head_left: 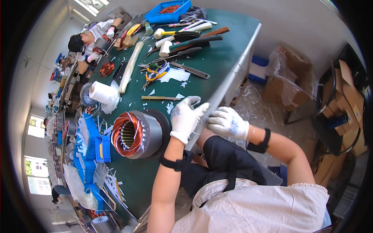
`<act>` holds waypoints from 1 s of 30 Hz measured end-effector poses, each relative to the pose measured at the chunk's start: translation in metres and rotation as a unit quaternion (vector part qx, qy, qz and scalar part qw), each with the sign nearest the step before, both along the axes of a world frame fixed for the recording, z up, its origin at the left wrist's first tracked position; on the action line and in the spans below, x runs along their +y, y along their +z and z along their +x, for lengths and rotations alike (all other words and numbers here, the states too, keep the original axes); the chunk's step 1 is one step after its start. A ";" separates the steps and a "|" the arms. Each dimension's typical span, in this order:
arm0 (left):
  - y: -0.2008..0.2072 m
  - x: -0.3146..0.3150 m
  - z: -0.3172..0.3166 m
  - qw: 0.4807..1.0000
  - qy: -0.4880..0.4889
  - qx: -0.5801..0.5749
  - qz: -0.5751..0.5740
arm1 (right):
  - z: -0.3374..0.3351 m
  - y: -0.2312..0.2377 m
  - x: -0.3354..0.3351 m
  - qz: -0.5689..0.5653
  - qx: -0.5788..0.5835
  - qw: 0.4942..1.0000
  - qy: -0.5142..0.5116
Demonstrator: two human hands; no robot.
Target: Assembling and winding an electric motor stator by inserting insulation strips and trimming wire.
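Observation:
My left hand (187, 117), in a white glove, is at the table's edge just right of a motor stator (150, 134). Its fingers are apart, and I see nothing held in them. The stator is a grey metal cylinder wound with copper wire (127, 134), with white slot liners round its bore. Close by, past the edge, my gloved right hand (228, 122) has its fingers curled together, their tips toward the left hand. Whatever those fingers may hold is hidden. A thin tan strip (160, 98) lies on the table beyond the left hand.
The green table (233, 42) carries scissors (157, 73), mallets (167, 48), a white roll (101, 92) and blue bins (101, 149). Paper scraps lie scattered. An open cardboard box (289, 77) and a chair with cardboard (344, 108) stand at right. Another person (91, 39) works at far left.

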State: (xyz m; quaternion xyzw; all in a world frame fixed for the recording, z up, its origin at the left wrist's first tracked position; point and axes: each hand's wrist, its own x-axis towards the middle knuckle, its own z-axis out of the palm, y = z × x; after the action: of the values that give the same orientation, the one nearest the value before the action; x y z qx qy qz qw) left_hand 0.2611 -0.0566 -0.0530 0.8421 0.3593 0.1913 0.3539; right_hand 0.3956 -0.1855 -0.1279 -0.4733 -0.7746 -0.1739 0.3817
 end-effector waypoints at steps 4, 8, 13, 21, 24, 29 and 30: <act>0.015 -0.019 -0.057 0.891 -0.005 -0.251 -0.379 | -0.028 0.042 -0.040 0.049 0.149 0.988 -0.007; 0.024 -0.057 -0.105 0.824 0.004 -0.293 -0.484 | -0.053 0.066 -0.035 0.100 0.123 0.986 0.047; 0.027 -0.097 -0.127 0.821 0.050 -0.349 -0.450 | -0.083 0.074 -0.003 0.117 0.093 0.980 0.135; 0.015 -0.089 -0.167 0.609 -0.044 -0.575 -0.544 | -0.128 0.080 0.001 -0.185 0.483 0.842 0.155; 0.011 -0.092 -0.182 0.583 -0.103 -0.578 -0.561 | -0.134 0.087 0.003 -0.440 0.650 0.584 0.207; 0.007 -0.097 -0.198 0.588 -0.107 -0.566 -0.567 | -0.141 0.098 0.013 -0.474 0.593 0.549 0.349; 0.006 -0.098 -0.200 0.599 -0.099 -0.562 -0.562 | -0.142 0.099 0.015 -0.476 0.593 0.548 0.348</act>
State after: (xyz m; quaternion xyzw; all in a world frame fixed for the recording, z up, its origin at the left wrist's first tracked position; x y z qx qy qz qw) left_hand 0.0616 -0.1548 -0.0467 0.2333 0.0404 0.3511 0.9059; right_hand 0.2532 -0.1707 -0.0288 -0.2744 -0.4455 0.6874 0.5037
